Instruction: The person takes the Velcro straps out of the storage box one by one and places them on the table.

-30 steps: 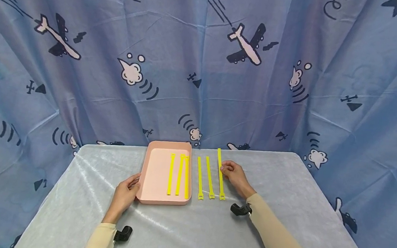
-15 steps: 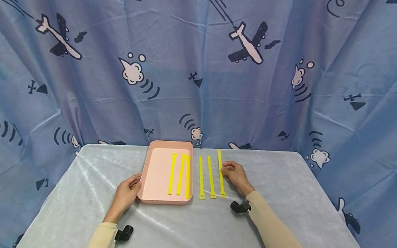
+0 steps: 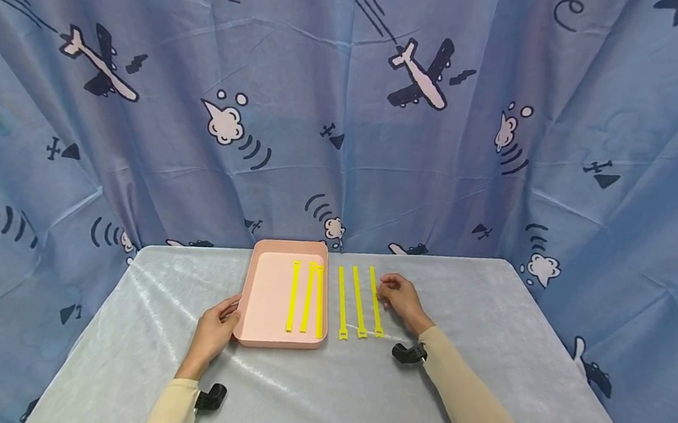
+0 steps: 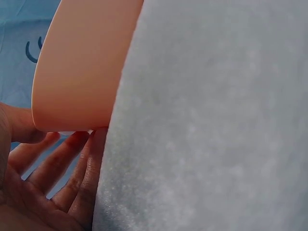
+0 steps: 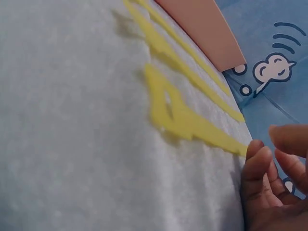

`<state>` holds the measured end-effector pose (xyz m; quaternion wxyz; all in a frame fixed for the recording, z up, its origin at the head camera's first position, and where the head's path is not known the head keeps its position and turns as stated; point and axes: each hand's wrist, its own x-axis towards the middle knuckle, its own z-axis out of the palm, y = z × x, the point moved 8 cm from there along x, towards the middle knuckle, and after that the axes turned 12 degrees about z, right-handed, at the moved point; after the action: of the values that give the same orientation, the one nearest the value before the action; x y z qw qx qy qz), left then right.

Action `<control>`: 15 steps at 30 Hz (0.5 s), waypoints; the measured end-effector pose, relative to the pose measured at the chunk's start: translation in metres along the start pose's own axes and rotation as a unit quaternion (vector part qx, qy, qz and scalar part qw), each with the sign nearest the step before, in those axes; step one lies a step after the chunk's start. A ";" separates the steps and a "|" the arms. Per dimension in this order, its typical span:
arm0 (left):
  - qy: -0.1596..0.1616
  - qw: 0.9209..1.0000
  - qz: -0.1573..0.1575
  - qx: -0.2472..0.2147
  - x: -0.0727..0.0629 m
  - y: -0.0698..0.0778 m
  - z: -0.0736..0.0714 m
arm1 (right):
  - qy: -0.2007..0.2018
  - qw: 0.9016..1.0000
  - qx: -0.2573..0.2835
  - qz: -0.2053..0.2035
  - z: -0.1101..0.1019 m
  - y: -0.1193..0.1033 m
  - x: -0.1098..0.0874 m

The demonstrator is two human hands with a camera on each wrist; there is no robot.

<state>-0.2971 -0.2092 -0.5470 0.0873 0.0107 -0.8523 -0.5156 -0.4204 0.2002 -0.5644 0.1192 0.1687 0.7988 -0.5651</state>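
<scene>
My left hand (image 3: 214,329) rests at the near left corner of a shallow pink tray (image 3: 266,300), thumb and fairly straight fingers touching its outer wall (image 4: 86,72). Inside the tray, toward its right side, lie three yellow cable straps (image 3: 292,299). Three more, each with a slotted head at the near end, lie side by side on the cloth to its right. Beside the rightmost strap (image 3: 375,307) is my right hand (image 3: 404,303). In the right wrist view its thumb and forefinger stand apart, fingertips right at the far part of that strap (image 5: 202,127).
A pale grey cloth (image 3: 308,399) covers the table. Behind it hangs a blue curtain (image 3: 297,132) printed with planes and clouds. Each wrist wears a black camera mount (image 3: 212,398). The table's far edge runs just beyond the tray and straps.
The rightmost strap has come down nearer to me, its far end now level with the other two, and my right fingers have let go of it. My left hand and the tray stay put.
</scene>
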 end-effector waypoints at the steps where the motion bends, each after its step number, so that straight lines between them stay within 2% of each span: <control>1: 0.001 1.000 -0.001 -0.001 0.000 0.000 0.000 | -0.002 1.000 0.002 0.000 0.000 -0.001 -0.001; 5: 0.000 1.000 0.002 0.001 0.001 -0.001 0.000 | -0.010 1.000 0.013 0.005 0.002 -0.006 -0.006; 15: 0.004 1.000 0.012 0.001 0.000 -0.001 0.000 | -0.038 0.999 0.025 -0.026 0.013 -0.014 -0.026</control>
<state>-0.2972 -0.2101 -0.5479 0.0971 0.0030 -0.8527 -0.5133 -0.4029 0.1805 -0.5466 0.1306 0.1294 0.7833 -0.5938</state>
